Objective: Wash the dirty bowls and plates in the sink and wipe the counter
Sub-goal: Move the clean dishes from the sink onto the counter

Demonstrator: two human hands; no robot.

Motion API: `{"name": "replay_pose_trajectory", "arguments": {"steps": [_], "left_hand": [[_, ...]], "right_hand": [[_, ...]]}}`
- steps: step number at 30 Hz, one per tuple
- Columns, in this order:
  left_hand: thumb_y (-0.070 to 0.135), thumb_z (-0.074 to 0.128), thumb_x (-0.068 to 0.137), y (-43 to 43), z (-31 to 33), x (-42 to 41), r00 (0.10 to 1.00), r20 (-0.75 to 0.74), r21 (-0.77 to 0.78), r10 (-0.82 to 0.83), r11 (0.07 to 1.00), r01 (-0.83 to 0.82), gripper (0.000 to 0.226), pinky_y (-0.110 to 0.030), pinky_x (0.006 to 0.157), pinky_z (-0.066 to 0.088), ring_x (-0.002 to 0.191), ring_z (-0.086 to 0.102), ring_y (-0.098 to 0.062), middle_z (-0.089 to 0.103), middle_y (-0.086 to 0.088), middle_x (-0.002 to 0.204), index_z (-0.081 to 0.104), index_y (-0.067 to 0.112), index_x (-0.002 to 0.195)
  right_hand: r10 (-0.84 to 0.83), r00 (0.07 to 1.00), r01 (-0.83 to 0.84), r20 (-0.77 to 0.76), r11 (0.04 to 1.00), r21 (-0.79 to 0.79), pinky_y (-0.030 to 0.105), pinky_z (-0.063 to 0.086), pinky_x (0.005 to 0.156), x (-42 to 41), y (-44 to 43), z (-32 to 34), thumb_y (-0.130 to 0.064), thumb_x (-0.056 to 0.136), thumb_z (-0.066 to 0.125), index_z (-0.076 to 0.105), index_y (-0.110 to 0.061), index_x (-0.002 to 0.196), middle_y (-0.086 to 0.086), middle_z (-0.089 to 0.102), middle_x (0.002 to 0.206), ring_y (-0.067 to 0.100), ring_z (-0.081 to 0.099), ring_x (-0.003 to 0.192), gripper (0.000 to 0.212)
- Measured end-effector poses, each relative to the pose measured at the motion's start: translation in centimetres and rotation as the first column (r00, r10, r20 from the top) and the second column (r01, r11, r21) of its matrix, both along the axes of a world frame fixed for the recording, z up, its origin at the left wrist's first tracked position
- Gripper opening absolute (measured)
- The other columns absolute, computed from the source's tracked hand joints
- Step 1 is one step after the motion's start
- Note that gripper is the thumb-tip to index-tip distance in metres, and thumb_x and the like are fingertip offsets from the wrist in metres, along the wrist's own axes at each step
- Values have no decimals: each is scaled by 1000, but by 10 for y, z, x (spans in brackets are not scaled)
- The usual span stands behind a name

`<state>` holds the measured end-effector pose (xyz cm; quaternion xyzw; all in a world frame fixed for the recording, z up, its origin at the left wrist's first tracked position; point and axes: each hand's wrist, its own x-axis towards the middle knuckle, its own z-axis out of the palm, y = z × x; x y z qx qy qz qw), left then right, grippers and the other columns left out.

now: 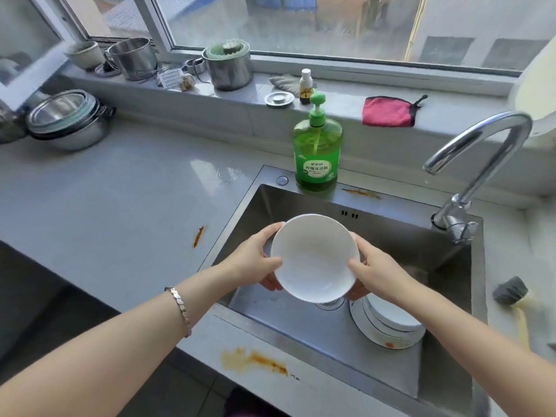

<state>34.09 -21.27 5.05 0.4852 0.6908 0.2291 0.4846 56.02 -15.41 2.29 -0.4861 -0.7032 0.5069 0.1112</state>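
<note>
we hold the white bowl [314, 257] above the steel sink [279, 323], left hand [255, 260] and right hand [376, 272] gripping opposite sides of its rim, thumbs hooked inside and fingers curled beneath, probably so drips fall into the basin while we check the inside, which looks clean. both forearms reach forward with wrists turned inward, tipping the bowl toward us. just below our right grip sits the stack of dirty dishes [391, 323], and beyond the grip stands the green dish soap bottle [317, 152].
</note>
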Motion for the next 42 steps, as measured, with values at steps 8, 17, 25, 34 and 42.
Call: {"name": "replay_pose_trajectory", "arguments": {"steps": [8,17,25,34,42], "left_hand": [[-3,41,85,17,-15,-98,998,54,-66,33,997,-29,65,-27,57,56,59,67,-15,62,-4,97,37,38,136],[14,38,91,94,-36,-276,1000,-8,-158,25,987,-26,47,-30,59,55,60,67,-20,65,-8,71,38,31,134],[24,47,94,137,-70,-380,967,-61,-26,247,968,-249,36,-42,85,53,88,65,-19,63,6,87,49,22,129],[17,45,93,129,-95,-417,983,-108,-184,150,968,-168,33,-33,82,50,94,63,-23,63,-4,94,50,16,126],[14,46,91,127,-103,-409,990,-91,-207,108,970,-124,20,-31,77,47,93,63,-25,67,-10,98,54,18,109]], "right_hand": [[-68,995,58,-78,991,-123,28,58,58,-100,15,-7,-7,89,35,37,-58,115,-1,63,96,19,69,68,57],[-308,949,276,-73,919,-283,36,58,57,-281,55,-24,-2,88,31,48,-32,115,4,61,100,28,69,59,44],[-553,829,472,-85,772,-426,35,59,61,-416,119,-55,-4,89,32,41,-27,112,15,59,114,37,69,63,34],[-644,754,553,-134,731,-399,33,58,49,-482,162,-77,-2,86,35,48,-25,111,10,55,120,43,63,90,36],[-576,815,479,-64,732,-485,30,56,65,-474,158,-84,-25,94,47,30,-11,139,17,55,115,26,64,70,50]]}}
